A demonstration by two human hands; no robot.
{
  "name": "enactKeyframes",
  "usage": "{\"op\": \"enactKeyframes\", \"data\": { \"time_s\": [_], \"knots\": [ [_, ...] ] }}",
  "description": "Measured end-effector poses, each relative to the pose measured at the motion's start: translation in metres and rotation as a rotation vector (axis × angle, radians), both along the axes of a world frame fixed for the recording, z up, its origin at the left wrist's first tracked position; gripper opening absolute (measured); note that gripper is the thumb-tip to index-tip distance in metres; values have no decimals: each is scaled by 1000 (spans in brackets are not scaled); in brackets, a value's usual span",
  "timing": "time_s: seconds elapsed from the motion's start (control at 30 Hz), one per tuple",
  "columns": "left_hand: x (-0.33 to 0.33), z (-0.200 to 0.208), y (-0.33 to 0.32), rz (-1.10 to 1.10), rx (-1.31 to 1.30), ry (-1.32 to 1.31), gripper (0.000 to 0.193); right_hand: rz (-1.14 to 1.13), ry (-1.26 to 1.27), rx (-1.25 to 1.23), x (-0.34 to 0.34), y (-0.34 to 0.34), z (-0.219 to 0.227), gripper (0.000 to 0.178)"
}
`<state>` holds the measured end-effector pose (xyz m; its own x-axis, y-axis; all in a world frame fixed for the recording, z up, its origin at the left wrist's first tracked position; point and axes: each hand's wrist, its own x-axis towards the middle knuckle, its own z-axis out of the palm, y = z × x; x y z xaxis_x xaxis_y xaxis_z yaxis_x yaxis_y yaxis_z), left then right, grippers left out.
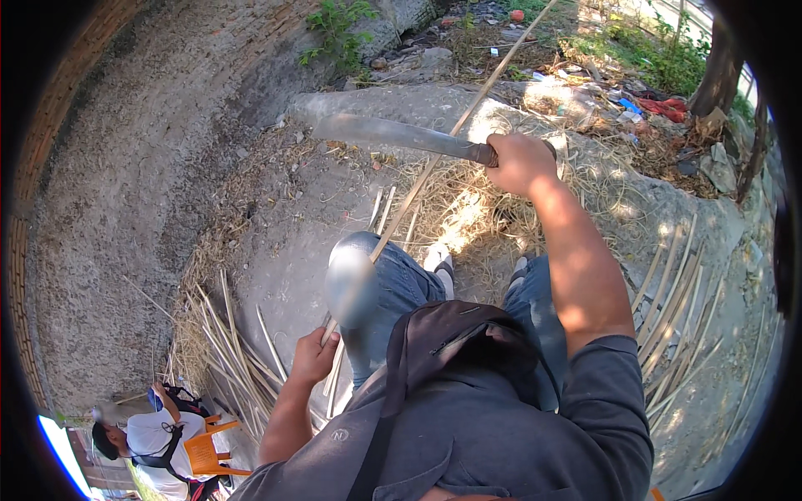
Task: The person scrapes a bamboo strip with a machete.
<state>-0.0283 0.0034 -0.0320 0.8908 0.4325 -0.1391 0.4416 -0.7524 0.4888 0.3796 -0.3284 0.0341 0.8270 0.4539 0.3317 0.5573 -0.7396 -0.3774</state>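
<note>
My left hand (312, 355), beside my left knee, is closed around the near end of a long, pale bamboo strip (484, 88). From there the strip slants up across the knee and away to the far right, past the top of the picture. My right hand (521, 164) grips the handle of a machete (388, 134) with a long, slightly curved blade pointing left. Its blade crosses over the strip well beyond my knees; whether the edge touches it I cannot tell. Thin curled shavings (468, 204) lie heaped on the ground beyond my feet.
Loose bamboo strips (238, 351) lie at my left, with another bundle (677, 309) at my right. A rough wall (125, 192) rises on the left. At lower left, a person (154, 438) sits on an orange chair (205, 451). Litter and a tree trunk (717, 71) are at far right.
</note>
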Motion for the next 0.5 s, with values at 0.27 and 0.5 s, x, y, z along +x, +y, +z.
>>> {"op": "enactKeyframes", "data": {
  "time_s": [0.27, 0.5],
  "knots": [
    [-35, -15, -2, -3, -4, -11, 56, 331, -211, -76, -6, 8, -4, 21],
    [-59, -31, -14, 44, -89, -37, 59, 239, -152, -70, 1, -4, 0, 24]
  ]
}}
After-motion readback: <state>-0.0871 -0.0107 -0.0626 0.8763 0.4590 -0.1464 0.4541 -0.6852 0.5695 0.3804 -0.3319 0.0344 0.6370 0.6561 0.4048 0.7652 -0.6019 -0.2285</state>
